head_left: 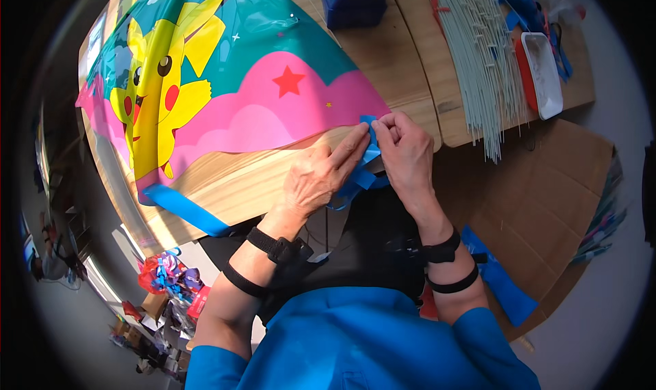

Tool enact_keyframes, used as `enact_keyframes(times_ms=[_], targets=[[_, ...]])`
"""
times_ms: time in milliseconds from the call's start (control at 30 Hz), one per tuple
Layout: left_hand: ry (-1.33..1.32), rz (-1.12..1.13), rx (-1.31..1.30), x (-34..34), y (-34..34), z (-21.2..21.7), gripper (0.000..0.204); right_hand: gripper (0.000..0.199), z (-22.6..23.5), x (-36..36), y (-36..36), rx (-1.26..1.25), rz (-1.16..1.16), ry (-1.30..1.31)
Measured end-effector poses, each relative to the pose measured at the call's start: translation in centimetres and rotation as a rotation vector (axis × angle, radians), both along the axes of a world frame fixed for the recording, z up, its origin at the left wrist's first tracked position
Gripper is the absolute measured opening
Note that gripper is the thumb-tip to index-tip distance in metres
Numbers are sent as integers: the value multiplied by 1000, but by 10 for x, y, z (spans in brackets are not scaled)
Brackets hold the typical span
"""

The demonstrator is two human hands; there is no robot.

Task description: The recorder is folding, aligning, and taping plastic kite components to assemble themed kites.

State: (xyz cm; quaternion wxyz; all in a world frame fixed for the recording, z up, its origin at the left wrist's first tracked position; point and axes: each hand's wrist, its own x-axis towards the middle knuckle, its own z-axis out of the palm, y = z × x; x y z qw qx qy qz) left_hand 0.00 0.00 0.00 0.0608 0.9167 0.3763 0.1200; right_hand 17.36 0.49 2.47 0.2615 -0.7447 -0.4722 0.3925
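A kite-like printed sheet [253, 110], thin and glossy, lies over the wooden table with a yellow cartoon figure, teal sky and pink clouds on it. At its right corner, by the table's near edge, is a blue strip [374, 146]. My left hand [314, 178] has its straight fingers pressed together on this strip; its thumb is hidden. Close beside it, my right hand [410, 147] is closed in a pinch at the strip's upper end, against the sheet's corner. More folded blue material hangs below my fingers. Another blue strip [188, 210] extends from the sheet's near left corner.
A dark blue box [352, 4] stands at the table's far side. To the right lie a bundle of thin pale rods [482, 62] and a white tray [542, 75]. Beneath them leans brown cardboard [540, 198] with a blue piece [502, 287]. Colourful items [171, 277] lie at lower left.
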Motion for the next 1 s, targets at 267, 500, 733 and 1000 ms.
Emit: enact_keyframes(times_ms=[267, 500, 733, 1000], targets=[[-18, 28, -45, 5, 3, 5, 50, 23, -14, 6, -25, 508, 249, -454], [-51, 28, -17, 3, 4, 2, 49, 36, -22, 7, -27, 560, 331, -482], [-66, 38, -11, 5, 4, 4, 49, 35, -25, 9, -27, 604, 345, -466], [-70, 35, -35, 4, 5, 4, 47, 35, -26, 10, -26, 643, 345, -465]])
